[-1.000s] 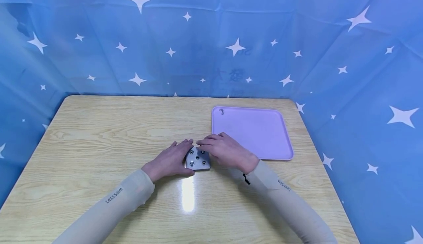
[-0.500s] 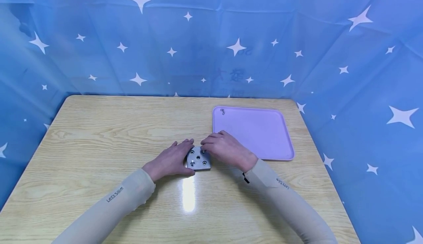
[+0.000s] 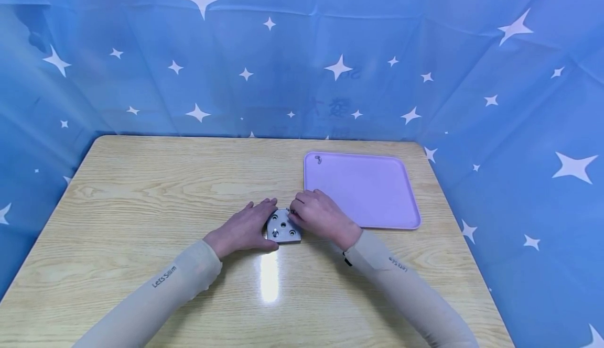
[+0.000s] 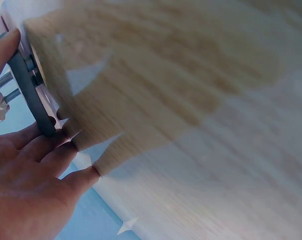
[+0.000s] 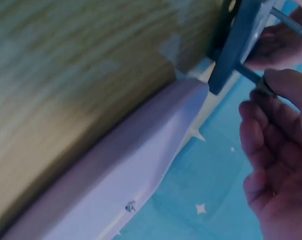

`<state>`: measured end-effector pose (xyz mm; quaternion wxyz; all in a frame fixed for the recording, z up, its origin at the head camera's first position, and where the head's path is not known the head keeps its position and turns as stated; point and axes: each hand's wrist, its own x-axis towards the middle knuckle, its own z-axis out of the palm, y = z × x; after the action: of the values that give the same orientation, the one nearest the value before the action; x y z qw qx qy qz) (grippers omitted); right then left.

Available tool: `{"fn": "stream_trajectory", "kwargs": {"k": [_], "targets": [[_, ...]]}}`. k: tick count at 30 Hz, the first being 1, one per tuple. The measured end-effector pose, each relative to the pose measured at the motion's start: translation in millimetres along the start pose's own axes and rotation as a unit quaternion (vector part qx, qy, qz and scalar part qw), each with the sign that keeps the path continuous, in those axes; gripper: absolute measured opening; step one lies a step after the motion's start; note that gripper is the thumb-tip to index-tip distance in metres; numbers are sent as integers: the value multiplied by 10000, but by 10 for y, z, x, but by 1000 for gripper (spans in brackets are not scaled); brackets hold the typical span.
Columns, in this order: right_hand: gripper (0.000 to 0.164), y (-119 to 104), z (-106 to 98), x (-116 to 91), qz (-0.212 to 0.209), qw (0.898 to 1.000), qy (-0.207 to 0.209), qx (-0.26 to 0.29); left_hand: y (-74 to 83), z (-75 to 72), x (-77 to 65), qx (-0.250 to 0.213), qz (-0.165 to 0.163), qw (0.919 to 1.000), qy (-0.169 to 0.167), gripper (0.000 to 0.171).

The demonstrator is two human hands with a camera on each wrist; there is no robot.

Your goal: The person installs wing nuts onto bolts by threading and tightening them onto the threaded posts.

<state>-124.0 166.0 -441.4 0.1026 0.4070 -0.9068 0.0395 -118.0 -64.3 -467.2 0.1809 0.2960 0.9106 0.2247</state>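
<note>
A metal plate (image 3: 283, 226) with several holes lies on the table in the head view. My left hand (image 3: 245, 227) holds it, with the thumb at its near edge and the fingers at its left and far side. In the left wrist view, the plate (image 4: 30, 95) sits between the left hand's thumb and fingers (image 4: 51, 150). At the plate's far right corner my right hand (image 3: 323, 217) pinches the top of a screw (image 5: 249, 73) standing in the plate. A second screw (image 5: 288, 21) stands upright at another corner, untouched by the right hand.
A purple tray (image 3: 368, 191) lies just beyond and right of the right hand. Small metal pieces (image 3: 318, 159) rest in its far left corner. A blue curtain with white stars (image 3: 245, 74) hangs behind the wooden table (image 3: 141, 191).
My right hand's fingers have drawn back slightly to the right and curled more closely round the screw. The left hand and the plate stay in place.
</note>
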Motion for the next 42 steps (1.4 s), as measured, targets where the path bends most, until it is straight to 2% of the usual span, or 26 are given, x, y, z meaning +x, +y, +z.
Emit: {"fn": "stream_trajectory", "kwargs": {"k": [5, 7, 10, 13, 15, 17, 20, 22, 29, 34, 42], "targets": [[17, -64, 73, -5, 323, 9985, 349, -283, 2, 2, 10, 1, 32, 10000, 49, 98], [18, -91, 77, -7, 453, 9978, 355, -342, -1, 7, 13, 7, 25, 10000, 44, 98], [29, -106, 37, -16, 704, 9972, 112, -234, -3, 13, 15, 20, 29, 10000, 48, 98], [42, -76, -59, -31, 883, 9955, -314, 149, 0, 13, 12, 38, 33, 10000, 33, 97], [44, -34, -126, -38, 789, 9942, -608, 396, 3, 3, 4, 26, 33, 10000, 38, 97], [41, 11, -177, -43, 485, 9941, -808, 545, 3, -7, -3, 9, 18, 10000, 35, 96], [37, 53, -212, -40, 8, 9932, -985, 613, 5, -21, -10, 23, -21, 10000, -4, 96], [35, 61, -209, -40, -130, 9928, -1034, 592, 5, -21, -9, 12, -32, 10000, -21, 96], [24, 38, -136, -31, -101, 9957, -782, 480, 10, -6, -4, -49, -36, 10000, -20, 98], [16, 1, -80, -19, 91, 9977, -605, 301, 14, 9, -11, -79, -20, 10000, -12, 99], [19, -77, 12, 14, 530, 9984, -199, -22, 12, 6, -14, 2, 40, 10000, 51, 99]]}}
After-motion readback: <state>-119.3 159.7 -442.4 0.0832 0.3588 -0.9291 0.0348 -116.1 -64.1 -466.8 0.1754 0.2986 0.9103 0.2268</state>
